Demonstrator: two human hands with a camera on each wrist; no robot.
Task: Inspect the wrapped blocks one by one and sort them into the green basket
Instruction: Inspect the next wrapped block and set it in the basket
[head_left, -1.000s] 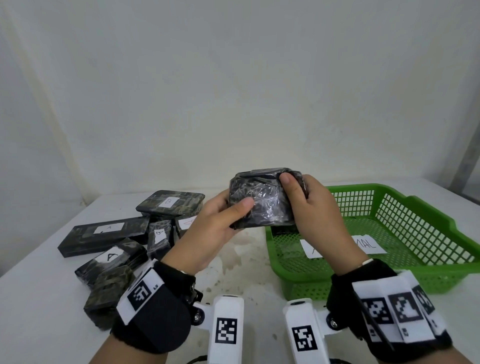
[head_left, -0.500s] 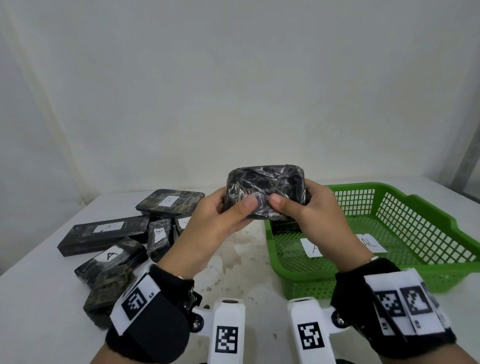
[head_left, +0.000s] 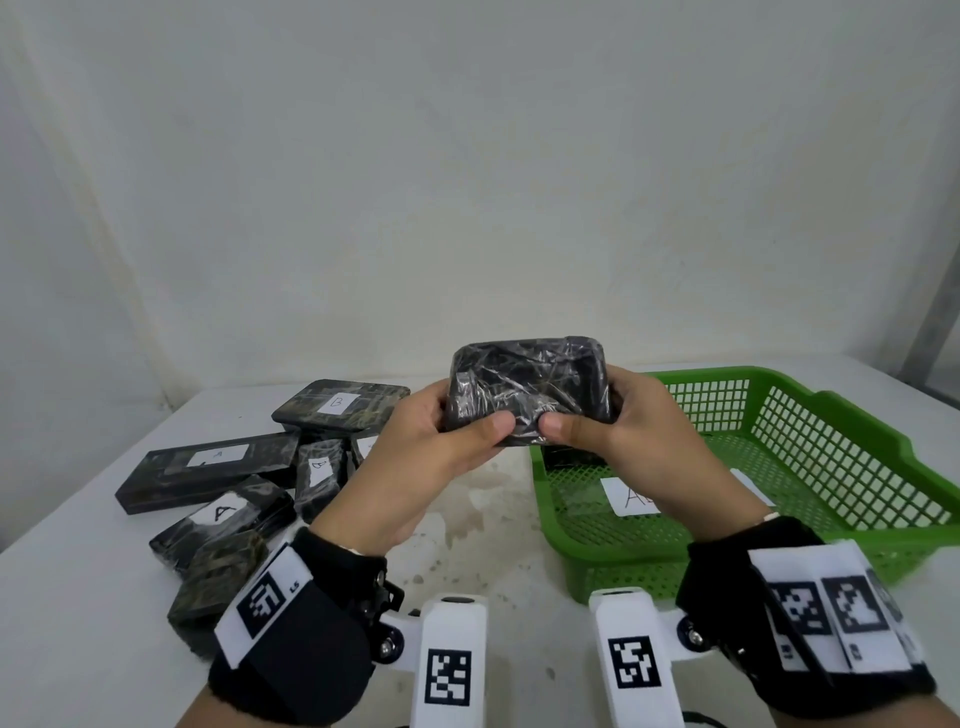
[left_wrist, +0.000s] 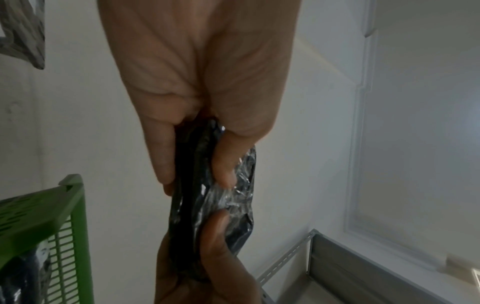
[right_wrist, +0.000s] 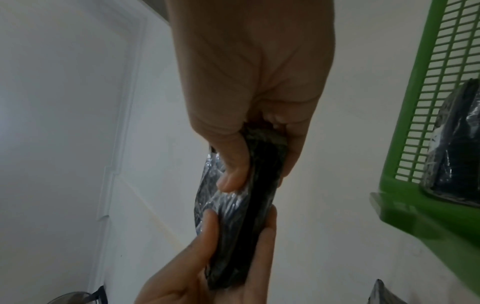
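Note:
A dark block wrapped in crinkled clear film (head_left: 530, 384) is held up above the table, just left of the green basket (head_left: 831, 467). My left hand (head_left: 441, 436) grips its left end and my right hand (head_left: 613, 431) grips its right end, thumbs on the near face, fingers behind. The wrist views show the block (left_wrist: 215, 195) (right_wrist: 246, 205) edge-on, pinched between thumbs and fingers. Another wrapped block (right_wrist: 451, 144) lies in the basket's near-left corner, beside white paper labels (head_left: 631, 496) on its floor.
A pile of several wrapped blocks (head_left: 228, 483) with white letter labels A and B lies on the white table (head_left: 78, 597) at the left. A stained patch of table (head_left: 467, 509) shows between the pile and the basket. A white wall stands behind.
The block has been turned in both hands from tilted on end to lying lengthwise and level. My right thumb moved from its top edge down to its lower near face.

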